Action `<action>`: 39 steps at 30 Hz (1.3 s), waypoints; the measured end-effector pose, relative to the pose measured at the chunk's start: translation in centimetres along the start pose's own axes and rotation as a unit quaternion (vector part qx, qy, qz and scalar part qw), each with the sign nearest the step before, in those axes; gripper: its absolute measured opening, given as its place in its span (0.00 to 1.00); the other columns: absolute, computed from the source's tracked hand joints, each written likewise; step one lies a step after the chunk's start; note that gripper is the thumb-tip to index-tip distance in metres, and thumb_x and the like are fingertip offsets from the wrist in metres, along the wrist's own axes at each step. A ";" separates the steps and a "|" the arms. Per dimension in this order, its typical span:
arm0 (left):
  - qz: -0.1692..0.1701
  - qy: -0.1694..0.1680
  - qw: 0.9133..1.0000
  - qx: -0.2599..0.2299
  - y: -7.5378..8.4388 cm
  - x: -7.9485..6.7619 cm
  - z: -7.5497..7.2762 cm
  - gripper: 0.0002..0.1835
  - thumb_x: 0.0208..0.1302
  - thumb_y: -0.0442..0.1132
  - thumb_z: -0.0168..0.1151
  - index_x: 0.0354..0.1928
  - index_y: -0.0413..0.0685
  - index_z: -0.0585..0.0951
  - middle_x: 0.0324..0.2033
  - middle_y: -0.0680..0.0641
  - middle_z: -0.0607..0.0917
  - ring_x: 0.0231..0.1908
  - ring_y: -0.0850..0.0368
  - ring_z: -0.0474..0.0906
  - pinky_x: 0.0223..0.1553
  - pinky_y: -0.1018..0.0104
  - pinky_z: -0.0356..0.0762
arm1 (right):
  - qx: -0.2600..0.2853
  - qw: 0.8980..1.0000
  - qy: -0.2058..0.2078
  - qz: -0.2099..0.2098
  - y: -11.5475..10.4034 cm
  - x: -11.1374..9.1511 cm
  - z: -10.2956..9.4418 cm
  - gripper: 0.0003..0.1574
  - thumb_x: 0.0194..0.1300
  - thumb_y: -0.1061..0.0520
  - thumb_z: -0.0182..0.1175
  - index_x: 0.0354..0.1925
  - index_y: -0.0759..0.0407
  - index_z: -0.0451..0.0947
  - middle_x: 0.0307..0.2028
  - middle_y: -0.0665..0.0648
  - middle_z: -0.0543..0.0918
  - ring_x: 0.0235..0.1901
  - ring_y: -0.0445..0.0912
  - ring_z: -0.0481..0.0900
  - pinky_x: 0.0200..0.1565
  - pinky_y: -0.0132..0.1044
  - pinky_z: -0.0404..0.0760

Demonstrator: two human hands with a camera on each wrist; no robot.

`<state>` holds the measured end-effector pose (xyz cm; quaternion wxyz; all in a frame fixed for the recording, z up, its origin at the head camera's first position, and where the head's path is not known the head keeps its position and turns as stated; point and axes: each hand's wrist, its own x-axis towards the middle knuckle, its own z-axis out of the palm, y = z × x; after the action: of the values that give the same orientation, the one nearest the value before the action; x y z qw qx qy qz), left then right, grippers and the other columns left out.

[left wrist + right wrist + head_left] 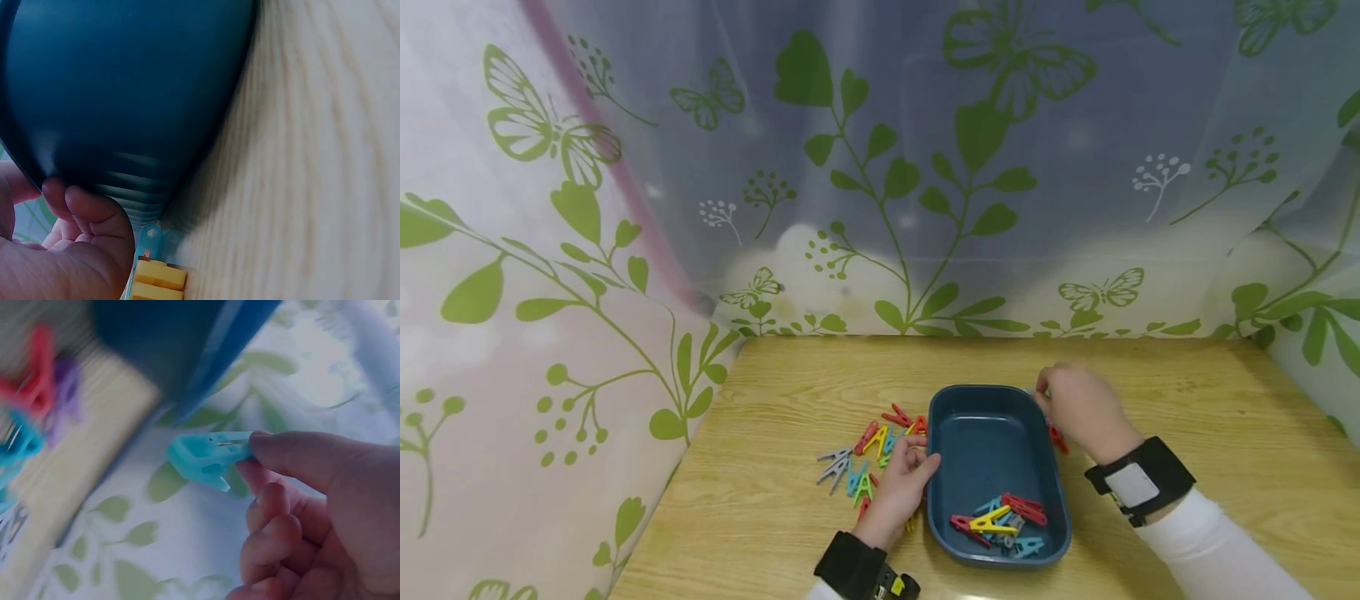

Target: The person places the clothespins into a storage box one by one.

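My left hand (897,490) grips the left rim of a dark blue plastic tub (985,446), with the thumb over the edge and the fingers against the outer wall. At the tub's far right corner, my right hand (1086,410) pinches a turquoise clothespin (203,455) by its handle end between thumb and index finger. In the right wrist view the clothespin's jaw end points away from the hand, toward the tub. Several clothespins, including a yellow clothespin (992,521), lie in the near end of the tub.
Left of the tub, a loose pile of colored clothespins (863,477) spreads over the wooden table (760,442). More lie to the right of the tub, including a red clothespin (1058,439), partly hidden by the right hand. A leaf-patterned curtain (865,208) hangs behind the table.
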<state>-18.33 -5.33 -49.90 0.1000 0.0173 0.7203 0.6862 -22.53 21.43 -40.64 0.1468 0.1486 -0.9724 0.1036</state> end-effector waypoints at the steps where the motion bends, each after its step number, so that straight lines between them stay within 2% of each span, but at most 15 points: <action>1: -0.001 0.000 1.000 0.000 0.0 0.0 0.0 0.19 0.79 0.40 0.56 0.64 0.42 0.67 0.32 0.51 0.73 0.30 0.57 0.70 0.33 0.66 0.68 | -0.004 1.000 0.011 -0.008 -0.7 -0.5 -0.1 0.08 0.62 0.59 0.72 0.32 0.63 0.84 0.26 0.55 0.80 0.18 0.41 0.74 0.22 0.37 0.74; 5: -0.001 -0.001 1.000 -0.001 0.0 0.0 0.1 0.19 0.79 0.41 0.56 0.64 0.42 0.67 0.32 0.51 0.72 0.29 0.57 0.71 0.33 0.66 0.68 | -0.011 0.998 0.030 -0.053 -3.1 -2.5 -0.2 0.08 0.60 0.58 0.75 0.30 0.58 0.84 0.25 0.51 0.78 0.18 0.37 0.71 0.22 0.34 0.73; 7: -0.001 -0.001 1.000 -0.002 0.1 0.0 0.1 0.19 0.79 0.41 0.56 0.64 0.42 0.67 0.32 0.51 0.72 0.30 0.57 0.71 0.33 0.66 0.69 | -0.015 0.997 0.027 -0.075 -4.1 -3.3 -0.1 0.09 0.59 0.57 0.76 0.29 0.55 0.83 0.25 0.49 0.77 0.19 0.36 0.71 0.25 0.35 0.76; 12: -0.003 -0.003 1.000 0.001 0.1 0.0 0.1 0.19 0.79 0.41 0.56 0.64 0.42 0.67 0.32 0.51 0.73 0.30 0.57 0.71 0.33 0.66 0.69 | 0.007 0.992 -0.013 -0.123 -6.5 -5.0 -0.2 0.11 0.58 0.54 0.77 0.28 0.49 0.82 0.26 0.44 0.75 0.21 0.34 0.72 0.28 0.32 0.76; 20: 0.000 -0.008 1.000 0.000 0.3 -0.1 0.0 0.18 0.79 0.40 0.55 0.63 0.41 0.67 0.31 0.51 0.72 0.29 0.57 0.70 0.33 0.67 0.67 | 0.030 0.973 -0.085 -0.211 -9.0 -7.1 -0.4 0.12 0.60 0.51 0.75 0.28 0.44 0.80 0.25 0.40 0.73 0.23 0.32 0.70 0.27 0.30 0.67; 27: 0.006 -0.013 1.000 -0.006 0.2 -0.1 0.0 0.19 0.79 0.40 0.56 0.63 0.40 0.67 0.30 0.52 0.72 0.27 0.58 0.69 0.31 0.68 0.67 | 0.033 0.961 -0.140 -0.236 -9.6 -7.6 0.0 0.10 0.62 0.52 0.73 0.27 0.44 0.81 0.24 0.39 0.72 0.23 0.32 0.71 0.26 0.31 0.67; 34: 0.006 -0.010 1.000 -0.003 0.0 -0.1 0.0 0.18 0.78 0.40 0.56 0.62 0.41 0.67 0.30 0.51 0.73 0.28 0.58 0.69 0.32 0.67 0.67 | -0.004 0.958 -0.155 -0.241 -9.6 -7.8 0.9 0.11 0.60 0.55 0.74 0.24 0.46 0.82 0.22 0.42 0.73 0.20 0.35 0.69 0.25 0.32 0.67; 39: 0.011 -0.008 1.000 0.000 0.1 -0.1 0.0 0.18 0.79 0.40 0.56 0.62 0.41 0.67 0.30 0.51 0.72 0.28 0.57 0.69 0.32 0.67 0.66 | -0.007 0.959 -0.155 -0.237 -9.4 -8.0 1.2 0.15 0.59 0.56 0.74 0.21 0.46 0.80 0.21 0.42 0.73 0.19 0.35 0.68 0.24 0.33 0.66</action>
<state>-18.20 -5.31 -49.74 0.0984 0.0305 0.7192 0.6871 -12.56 14.43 -42.76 0.0155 0.3876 -0.9211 0.0344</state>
